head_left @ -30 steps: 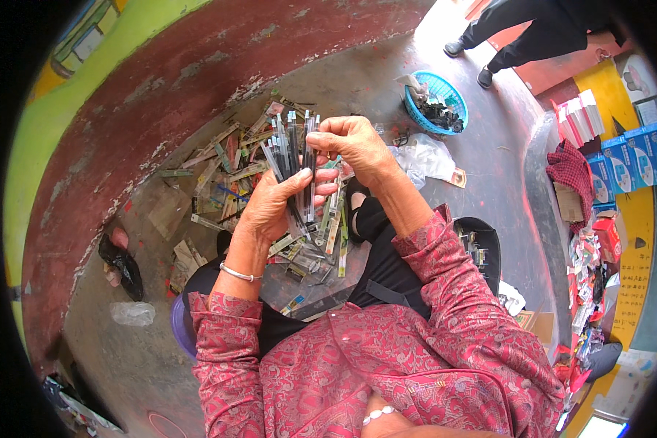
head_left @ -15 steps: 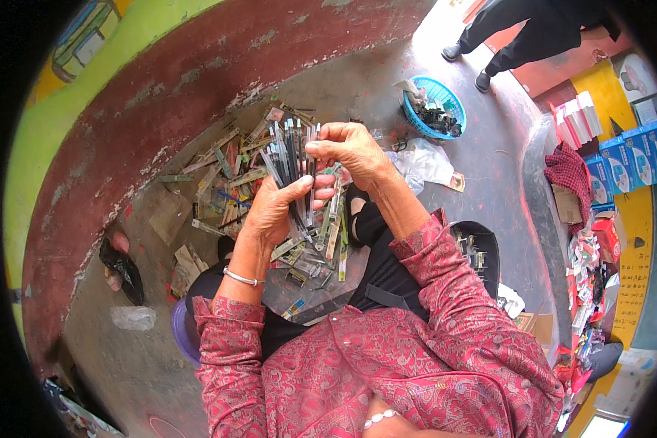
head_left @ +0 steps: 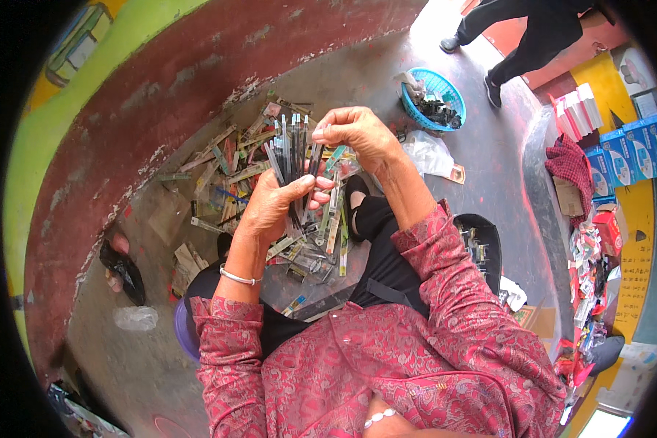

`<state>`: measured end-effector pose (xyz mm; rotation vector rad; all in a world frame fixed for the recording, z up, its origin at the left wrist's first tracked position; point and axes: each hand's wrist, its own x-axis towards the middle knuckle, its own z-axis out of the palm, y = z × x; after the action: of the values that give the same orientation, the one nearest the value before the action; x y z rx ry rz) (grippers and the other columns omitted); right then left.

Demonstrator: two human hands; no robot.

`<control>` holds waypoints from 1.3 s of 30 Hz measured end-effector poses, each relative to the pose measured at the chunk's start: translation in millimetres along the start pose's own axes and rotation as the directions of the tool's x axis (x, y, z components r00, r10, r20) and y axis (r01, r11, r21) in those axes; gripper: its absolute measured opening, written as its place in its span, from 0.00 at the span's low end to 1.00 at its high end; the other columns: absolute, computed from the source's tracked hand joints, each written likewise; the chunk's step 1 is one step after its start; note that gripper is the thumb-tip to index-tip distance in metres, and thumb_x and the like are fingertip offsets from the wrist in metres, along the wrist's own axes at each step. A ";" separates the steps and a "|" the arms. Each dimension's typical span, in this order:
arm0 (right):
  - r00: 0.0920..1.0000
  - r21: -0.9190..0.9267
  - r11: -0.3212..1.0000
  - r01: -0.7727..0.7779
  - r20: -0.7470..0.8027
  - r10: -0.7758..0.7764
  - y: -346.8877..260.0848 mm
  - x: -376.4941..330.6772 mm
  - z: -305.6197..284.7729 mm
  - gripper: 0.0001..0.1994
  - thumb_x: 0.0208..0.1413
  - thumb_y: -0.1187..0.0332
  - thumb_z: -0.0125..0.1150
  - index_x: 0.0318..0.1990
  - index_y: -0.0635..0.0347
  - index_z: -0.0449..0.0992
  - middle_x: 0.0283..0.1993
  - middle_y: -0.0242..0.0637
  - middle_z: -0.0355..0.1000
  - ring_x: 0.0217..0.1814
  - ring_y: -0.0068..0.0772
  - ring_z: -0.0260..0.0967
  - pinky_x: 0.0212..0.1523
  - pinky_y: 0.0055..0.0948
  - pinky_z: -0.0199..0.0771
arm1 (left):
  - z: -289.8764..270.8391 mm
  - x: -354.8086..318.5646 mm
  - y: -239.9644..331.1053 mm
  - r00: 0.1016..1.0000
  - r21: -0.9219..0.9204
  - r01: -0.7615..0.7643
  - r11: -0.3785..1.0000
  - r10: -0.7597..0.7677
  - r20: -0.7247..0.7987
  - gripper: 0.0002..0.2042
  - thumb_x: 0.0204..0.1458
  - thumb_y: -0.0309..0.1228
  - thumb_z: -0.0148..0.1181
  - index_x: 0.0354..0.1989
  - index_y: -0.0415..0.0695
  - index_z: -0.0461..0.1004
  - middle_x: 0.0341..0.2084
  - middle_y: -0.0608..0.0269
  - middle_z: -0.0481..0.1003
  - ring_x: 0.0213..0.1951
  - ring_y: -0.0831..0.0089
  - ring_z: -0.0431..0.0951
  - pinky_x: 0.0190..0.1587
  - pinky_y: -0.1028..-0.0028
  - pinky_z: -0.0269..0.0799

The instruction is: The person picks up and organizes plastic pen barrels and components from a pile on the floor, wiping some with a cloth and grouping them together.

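Note:
A fanned bundle of slim black pen refills with pale, clear ends (head_left: pixel 288 157) stands upright in my left hand (head_left: pixel 269 208), whose thumb presses across it. At the bundle's right edge, my right hand (head_left: pixel 361 142) pinches the upper end of a refill between thumb and fingertips. Its other fingers curl behind, partly hidden. Under both hands, a loose heap of narrow plastic strips and flat packets (head_left: pixel 219 179) covers the floor between my feet.
A blue plastic basket (head_left: pixel 421 123) with dark items stands ahead right, a white plastic bag (head_left: pixel 429 155) near it. A black container (head_left: pixel 493 241) is beside my right knee. Stacked blue boxes (head_left: pixel 628 157) line the right side. A person in dark trousers (head_left: pixel 536 44) is at the far right.
My right hand has risen slightly, still pinching at the refill bundle's right edge. My left hand keeps its hold. The person at the far right has shifted a foot.

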<state>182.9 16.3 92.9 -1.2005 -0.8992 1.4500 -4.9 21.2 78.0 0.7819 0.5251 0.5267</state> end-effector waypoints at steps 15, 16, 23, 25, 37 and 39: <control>0.993 0.017 0.998 0.054 -0.103 -0.052 -1.4 5.1 -12.1 0.04 0.42 0.72 0.62 0.27 0.59 0.75 0.25 0.28 0.71 0.27 0.16 0.66 0.28 0.15 0.61 | -11.9 -3.5 2.1 0.981 -0.033 0.151 0.988 -0.146 0.130 0.16 0.47 0.27 0.56 0.43 0.31 0.65 0.28 0.57 0.74 0.25 0.76 0.74 0.27 0.82 0.71; 0.986 0.030 0.997 0.072 -0.150 -0.067 -2.4 6.0 -14.9 0.03 0.44 0.73 0.61 0.28 0.59 0.74 0.24 0.28 0.71 0.24 0.15 0.65 0.24 0.14 0.61 | -12.0 -3.2 1.4 0.976 -0.039 0.168 0.985 -0.161 0.145 0.16 0.47 0.27 0.56 0.43 0.32 0.65 0.28 0.57 0.74 0.25 0.77 0.74 0.27 0.82 0.71; 0.915 0.063 0.952 0.298 -0.301 -0.267 -18.5 0.3 -28.7 0.04 0.46 0.71 0.60 0.28 0.60 0.74 0.21 0.32 0.70 0.17 0.17 0.62 0.17 0.13 0.59 | -13.6 -1.6 1.4 0.991 -0.054 0.108 0.993 -0.103 0.081 0.16 0.47 0.27 0.56 0.44 0.33 0.65 0.29 0.58 0.74 0.25 0.79 0.73 0.25 0.84 0.70; 0.799 -0.007 0.891 0.454 -0.439 -0.410 -23.1 -4.9 -21.3 0.03 0.46 0.73 0.59 0.27 0.61 0.73 0.22 0.32 0.71 0.20 0.14 0.64 0.19 0.13 0.61 | -16.3 1.0 -0.8 0.994 -0.063 0.084 0.994 -0.080 0.072 0.17 0.47 0.27 0.56 0.44 0.34 0.65 0.29 0.59 0.74 0.25 0.80 0.73 0.24 0.85 0.69; 0.289 -0.676 -0.365 0.640 0.652 -0.701 30.3 -26.3 50.5 0.09 0.35 0.69 0.56 0.28 0.59 0.70 0.29 0.31 0.66 0.31 0.29 0.68 0.31 0.26 0.70 | -29.8 8.0 -3.5 0.990 -0.364 -0.090 0.927 0.044 -0.132 0.16 0.47 0.23 0.48 0.46 0.33 0.63 0.41 0.48 0.71 0.42 0.63 0.73 0.44 0.70 0.71; 0.320 -0.687 -0.345 0.640 0.646 -0.693 27.5 -28.5 52.5 0.10 0.34 0.71 0.56 0.29 0.60 0.71 0.30 0.32 0.67 0.33 0.30 0.68 0.32 0.27 0.71 | -29.4 6.5 -1.2 0.992 -0.426 -0.098 0.899 0.054 -0.114 0.17 0.47 0.22 0.47 0.47 0.32 0.62 0.43 0.47 0.70 0.43 0.63 0.72 0.44 0.70 0.71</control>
<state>125.4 -14.5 85.2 -0.9583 -2.1599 -0.4539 -17.8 39.6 57.9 0.3525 0.4480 0.7288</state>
